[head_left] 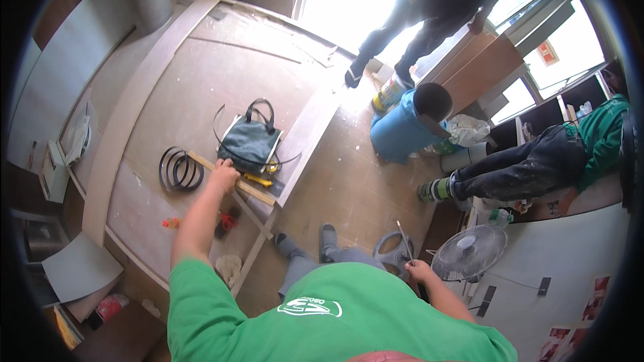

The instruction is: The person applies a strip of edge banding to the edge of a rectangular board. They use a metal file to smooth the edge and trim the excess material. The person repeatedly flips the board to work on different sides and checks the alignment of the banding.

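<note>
My left hand [226,175] reaches onto the low board platform [201,67], its fingers bent over a narrow wooden strip [255,192]. Just beyond it lies a dark green bag [249,141] with black handles. A yellow-handled tool [257,179] and a yellow tape measure [273,167] rest beside the bag. To the hand's left is a loose coil of black edging band [181,169]. Lower right, my right hand [420,272] is closed around a thin, pale-tipped rod [405,241], whose exact kind I cannot make out.
A standing fan [469,252] is at my right. Farther off stand a blue bin [402,131] and a paint bucket [389,92]. One person in dark clothes [429,13] stands by the bright opening; another in green [537,154] is at right. Red-handled pliers [228,221] lie near my left forearm.
</note>
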Demonstrator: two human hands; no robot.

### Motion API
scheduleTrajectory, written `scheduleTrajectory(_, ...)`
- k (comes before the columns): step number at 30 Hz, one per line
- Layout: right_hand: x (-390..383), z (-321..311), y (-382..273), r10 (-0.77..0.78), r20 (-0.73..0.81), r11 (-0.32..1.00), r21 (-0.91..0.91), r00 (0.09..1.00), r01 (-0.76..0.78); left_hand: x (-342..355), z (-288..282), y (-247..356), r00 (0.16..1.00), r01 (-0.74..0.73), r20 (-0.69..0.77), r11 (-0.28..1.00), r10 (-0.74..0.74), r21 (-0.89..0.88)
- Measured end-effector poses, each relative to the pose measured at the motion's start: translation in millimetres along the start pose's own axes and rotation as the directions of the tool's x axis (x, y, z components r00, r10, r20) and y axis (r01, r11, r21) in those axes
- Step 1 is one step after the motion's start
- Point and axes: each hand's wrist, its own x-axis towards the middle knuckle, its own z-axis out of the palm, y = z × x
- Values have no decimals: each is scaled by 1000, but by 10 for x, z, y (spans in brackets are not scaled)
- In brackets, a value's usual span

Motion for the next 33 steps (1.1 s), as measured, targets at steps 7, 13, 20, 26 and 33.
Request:
scheduleTrajectory(7,352,86,160,-117,10,969,-219,993,116,-90,184,92,981,45,-185,996,-57,-72)
scheduleTrajectory(13,665,169,345,-81,70,988,-127,994,89,-182,102,324,948,-18,-317,993,-21,-120)
scheduleTrajectory(20,871,181,134,-153,109,919,-350,982,182,-335,213,427,908,71,-383,964,-169,-257)
scheduleTrajectory(26,685,76,-123,-87,125,976,-188,988,109,-493,69,643,849,236,-366,893,-381,-382)
scheduleTrajectory(33,722,8,-158,-129,223,888,-407,966,213,-430,166,820,810,390,-266,818,-523,-422)
